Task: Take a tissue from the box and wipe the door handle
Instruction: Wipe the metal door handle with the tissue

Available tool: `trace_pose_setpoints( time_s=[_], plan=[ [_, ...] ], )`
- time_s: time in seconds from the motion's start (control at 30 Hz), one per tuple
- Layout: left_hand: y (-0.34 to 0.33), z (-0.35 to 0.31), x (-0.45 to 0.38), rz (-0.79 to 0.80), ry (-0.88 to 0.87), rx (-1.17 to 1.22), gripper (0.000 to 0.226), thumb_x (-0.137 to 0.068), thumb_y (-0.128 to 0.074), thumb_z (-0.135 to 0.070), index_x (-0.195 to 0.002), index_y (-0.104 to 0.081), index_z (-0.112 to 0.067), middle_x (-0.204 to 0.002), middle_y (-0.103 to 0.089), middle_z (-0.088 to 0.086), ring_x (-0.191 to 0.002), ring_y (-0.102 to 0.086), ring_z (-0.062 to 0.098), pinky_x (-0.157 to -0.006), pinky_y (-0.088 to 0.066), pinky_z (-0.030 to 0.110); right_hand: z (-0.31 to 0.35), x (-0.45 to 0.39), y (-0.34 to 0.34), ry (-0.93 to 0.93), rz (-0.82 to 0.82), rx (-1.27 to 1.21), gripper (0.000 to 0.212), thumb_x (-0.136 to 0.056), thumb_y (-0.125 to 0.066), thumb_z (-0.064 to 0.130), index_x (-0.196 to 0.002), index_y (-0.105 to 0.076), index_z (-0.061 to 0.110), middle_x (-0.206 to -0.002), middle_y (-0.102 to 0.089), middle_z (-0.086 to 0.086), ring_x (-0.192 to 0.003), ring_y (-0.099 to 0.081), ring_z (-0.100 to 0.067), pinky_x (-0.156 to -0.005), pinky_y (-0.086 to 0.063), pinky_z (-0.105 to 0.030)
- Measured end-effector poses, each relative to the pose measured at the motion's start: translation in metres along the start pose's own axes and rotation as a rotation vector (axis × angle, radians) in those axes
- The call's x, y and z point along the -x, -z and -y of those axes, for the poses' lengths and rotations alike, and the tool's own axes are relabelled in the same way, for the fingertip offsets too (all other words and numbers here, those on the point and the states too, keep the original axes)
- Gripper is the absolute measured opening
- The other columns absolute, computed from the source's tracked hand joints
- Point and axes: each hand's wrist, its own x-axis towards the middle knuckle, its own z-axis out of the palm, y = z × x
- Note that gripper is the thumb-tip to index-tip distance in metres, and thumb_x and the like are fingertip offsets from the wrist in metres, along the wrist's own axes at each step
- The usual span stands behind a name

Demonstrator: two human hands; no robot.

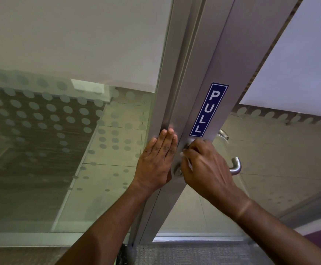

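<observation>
My right hand (205, 169) is closed around a white tissue (183, 155), only a small edge of it showing, and presses it on the near part of the silver lever door handle (235, 167). The handle's curved end sticks out to the right of my hand. My left hand (156, 159) lies flat, fingers together, against the grey metal door frame (167, 104) just left of the handle's round base (177, 171). The tissue box is not in view.
A blue PULL sticker (208, 109) sits on the aluminium door stile above the handle. Frosted glass panels with dot patterns (60, 121) flank the door on both sides. Grey carpet (194, 253) lies below.
</observation>
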Motion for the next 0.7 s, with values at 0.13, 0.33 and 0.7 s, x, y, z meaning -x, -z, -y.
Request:
trace_pose_setpoints(
  time_s=[0.13, 0.33, 0.7],
  plan=[
    [0.000, -0.001, 0.000, -0.008, 0.000, -0.001, 0.086, -0.088, -0.040, -0.016, -0.154, 0.013, -0.005, -0.162, 0.023, 0.012, -0.151, 0.017, 0.023, -0.123, 0.010, 0.036, 0.005, -0.001, -0.005, -0.086, -0.023, -0.010, 0.026, -0.084, -0.070, 0.031, -0.093, -0.072, 0.007, -0.099, -0.062, -0.010, -0.097, -0.060, -0.027, -0.081, -0.056, -0.043],
    [-0.001, 0.000, 0.000, -0.014, 0.002, -0.001, 0.088, -0.083, -0.039, -0.011, -0.154, 0.013, -0.005, -0.162, 0.022, 0.012, -0.151, 0.016, 0.023, -0.123, 0.009, 0.036, 0.013, -0.002, -0.011, -0.255, -0.045, -0.109, 0.023, -0.085, -0.070, 0.027, -0.097, -0.071, 0.008, -0.104, -0.060, -0.010, -0.106, -0.059, -0.030, -0.089, -0.054, -0.042],
    [0.003, -0.001, -0.002, -0.009, 0.012, 0.033, 0.090, -0.084, -0.042, -0.017, -0.154, 0.013, -0.007, -0.162, 0.023, 0.010, -0.151, 0.016, 0.021, -0.123, 0.008, 0.035, 0.016, -0.005, -0.008, -0.048, 0.036, 0.072, 0.026, -0.070, -0.084, 0.018, -0.087, -0.072, 0.002, -0.088, -0.067, -0.013, -0.084, -0.062, -0.028, -0.073, -0.057, -0.041]
  ],
)
